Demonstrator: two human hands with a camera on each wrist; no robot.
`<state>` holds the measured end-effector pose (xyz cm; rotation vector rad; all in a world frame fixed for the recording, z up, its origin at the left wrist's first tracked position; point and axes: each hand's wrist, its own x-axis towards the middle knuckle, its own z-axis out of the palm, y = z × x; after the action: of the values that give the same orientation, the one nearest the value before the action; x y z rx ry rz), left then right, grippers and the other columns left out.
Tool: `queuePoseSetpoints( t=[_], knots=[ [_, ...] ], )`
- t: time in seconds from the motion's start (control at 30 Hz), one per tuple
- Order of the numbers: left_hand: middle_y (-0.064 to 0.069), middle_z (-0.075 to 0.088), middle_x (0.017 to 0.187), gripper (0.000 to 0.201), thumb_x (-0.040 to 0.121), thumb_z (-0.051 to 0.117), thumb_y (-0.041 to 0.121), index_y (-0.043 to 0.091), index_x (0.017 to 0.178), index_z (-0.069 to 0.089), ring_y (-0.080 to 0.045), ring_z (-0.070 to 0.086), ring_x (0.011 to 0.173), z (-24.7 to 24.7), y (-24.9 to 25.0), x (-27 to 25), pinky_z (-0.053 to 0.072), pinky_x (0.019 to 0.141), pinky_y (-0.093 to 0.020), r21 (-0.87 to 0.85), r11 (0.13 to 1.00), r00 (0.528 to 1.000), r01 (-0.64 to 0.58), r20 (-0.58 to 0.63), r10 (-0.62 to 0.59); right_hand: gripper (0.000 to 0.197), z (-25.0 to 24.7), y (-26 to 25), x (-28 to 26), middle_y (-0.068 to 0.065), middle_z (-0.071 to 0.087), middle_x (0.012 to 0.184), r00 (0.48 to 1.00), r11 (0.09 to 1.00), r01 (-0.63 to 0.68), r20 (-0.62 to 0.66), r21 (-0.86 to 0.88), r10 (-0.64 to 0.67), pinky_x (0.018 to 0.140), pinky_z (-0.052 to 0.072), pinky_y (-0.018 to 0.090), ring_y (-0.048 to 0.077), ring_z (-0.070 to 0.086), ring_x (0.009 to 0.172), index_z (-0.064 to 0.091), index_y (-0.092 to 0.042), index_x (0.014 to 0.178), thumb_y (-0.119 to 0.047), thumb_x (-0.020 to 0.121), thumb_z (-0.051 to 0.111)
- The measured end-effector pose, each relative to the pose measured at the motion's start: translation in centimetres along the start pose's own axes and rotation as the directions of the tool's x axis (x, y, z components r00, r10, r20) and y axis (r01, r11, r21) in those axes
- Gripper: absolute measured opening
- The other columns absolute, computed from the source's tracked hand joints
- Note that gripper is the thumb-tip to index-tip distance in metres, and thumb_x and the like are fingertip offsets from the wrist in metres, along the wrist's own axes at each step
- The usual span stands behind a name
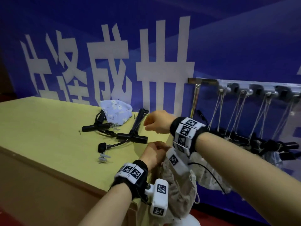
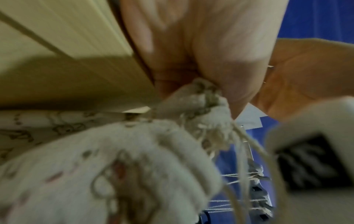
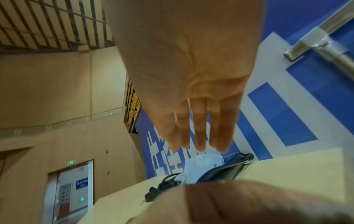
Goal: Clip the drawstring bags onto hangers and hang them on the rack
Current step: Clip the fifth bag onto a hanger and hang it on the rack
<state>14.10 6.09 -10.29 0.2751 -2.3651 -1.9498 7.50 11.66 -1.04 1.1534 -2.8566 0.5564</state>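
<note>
Meanwhile the left hand pinches a cream bag by its gathered neck — right hand above, fingers straight, empty, black hangers just beyond.

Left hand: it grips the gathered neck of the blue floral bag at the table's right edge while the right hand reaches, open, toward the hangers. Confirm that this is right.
Wrong in one respect: the left hand grips the cream printed bag, as the left wrist view shows. The blue floral bag lies untouched on the table in the head view. The rest stands: the right hand is open, reaching toward the hangers.
</note>
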Motion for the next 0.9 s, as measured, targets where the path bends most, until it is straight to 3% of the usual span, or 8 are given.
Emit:
queuePoseSetpoints(
  t=[0.17,0.27,0.43,0.5,0.57,0.67,0.77,0.9],
  knots=[
    [-0.013,0.059,0.07,0.023,0.095,0.041,0.004,0.007,0.076,0.054,-0.026,0.052,0.058,-1.1,-0.4,0.7,0.04,0.053,-0.028,-0.216,0.974,0.978,0.069,-0.179,-0.109,0.035,4.2,-1.5,3.2,0.016,0.065,0.119,0.989,0.981,-0.043,0.133,-0.189,0.069,0.093,0.051,0.042,0.032,0.061,0.108,0.062,-0.001,0.118,-0.018,0.088,0.062],
    [-0.013,0.055,0.072,0.026,0.096,0.035,0.002,0.008,0.073,0.046,-0.023,0.048,0.059,-1.3,-0.4,0.9,0.039,0.056,-0.028,-0.296,0.948,0.964,0.116,-0.196,-0.179,0.044,6.1,-1.2,4.2,0.016,0.061,0.122,0.975,0.986,-0.162,0.147,-0.036,0.166,0.094,0.05,0.04,0.032,0.059,0.11,0.052,-0.002,0.124,-0.017,0.086,0.067],
    [-0.014,0.06,0.08,0.008,0.091,0.047,0.009,0.009,0.083,0.047,-0.027,0.058,0.069,-1.8,0.2,-0.5,0.048,0.061,-0.032,-0.371,0.918,0.968,0.139,-0.146,-0.205,0.051,6.5,-0.7,4.6,0.009,0.055,0.129,0.95,0.967,-0.244,0.22,0.075,0.223,0.089,0.043,0.03,0.026,0.054,0.117,0.045,-0.011,0.13,-0.015,0.085,0.068],
    [-0.015,0.061,0.082,0.005,0.09,0.048,0.011,0.007,0.094,0.046,-0.027,0.059,0.068,-1.7,0.4,-0.8,0.048,0.057,-0.031,-0.371,0.917,0.966,0.147,-0.143,-0.213,0.051,6.7,-0.4,4.6,0.01,0.057,0.129,0.942,0.958,-0.269,0.236,0.1,0.24,0.092,0.045,0.033,0.027,0.055,0.115,0.044,-0.014,0.128,-0.014,0.083,0.068],
    [-0.013,0.061,0.076,0.005,0.091,0.047,0.008,0.005,0.091,0.051,-0.025,0.058,0.062,-1.7,0.5,-0.9,0.044,0.049,-0.026,-0.371,0.918,0.969,0.143,-0.139,-0.207,0.054,6.7,-0.3,4.4,0.009,0.058,0.125,0.943,0.954,-0.279,0.22,0.106,0.251,0.09,0.046,0.034,0.027,0.056,0.112,0.044,-0.014,0.125,-0.019,0.08,0.073],
    [-0.014,0.063,0.074,0.014,0.092,0.045,0.006,-0.001,0.094,0.057,-0.025,0.059,0.06,-1.5,0.7,-1.1,0.043,0.044,-0.023,-0.369,0.918,0.974,0.143,-0.114,-0.198,0.069,6.2,-0.4,3.9,0.01,0.059,0.123,0.954,0.966,-0.25,0.191,0.071,0.233,0.09,0.048,0.036,0.028,0.057,0.11,0.041,-0.016,0.13,-0.029,0.075,0.079],
    [-0.021,0.067,0.089,0.018,0.093,0.046,0.012,-0.001,0.099,0.057,-0.034,0.065,0.075,-1.3,0.6,-0.9,0.05,0.055,-0.031,-0.368,0.916,0.975,0.161,-0.083,-0.205,0.081,5.5,-1.1,3.5,0.015,0.052,0.138,0.965,0.99,-0.133,0.224,-0.04,0.139,0.098,0.043,0.035,0.031,0.051,0.124,0.027,-0.02,0.149,-0.021,0.082,0.073],
    [-0.021,0.065,0.097,0.02,0.097,0.041,0.013,0.003,0.111,0.052,-0.037,0.064,0.086,-1.1,0.1,0.0,0.049,0.065,-0.033,-0.349,0.919,0.968,0.184,-0.098,-0.232,0.069,4.7,-2.1,3.3,0.01,0.035,0.154,0.922,0.983,-0.021,0.377,-0.183,0.09,0.108,0.031,0.032,0.027,0.035,0.14,0.023,-0.02,0.153,-0.008,0.093,0.056]
  ],
)
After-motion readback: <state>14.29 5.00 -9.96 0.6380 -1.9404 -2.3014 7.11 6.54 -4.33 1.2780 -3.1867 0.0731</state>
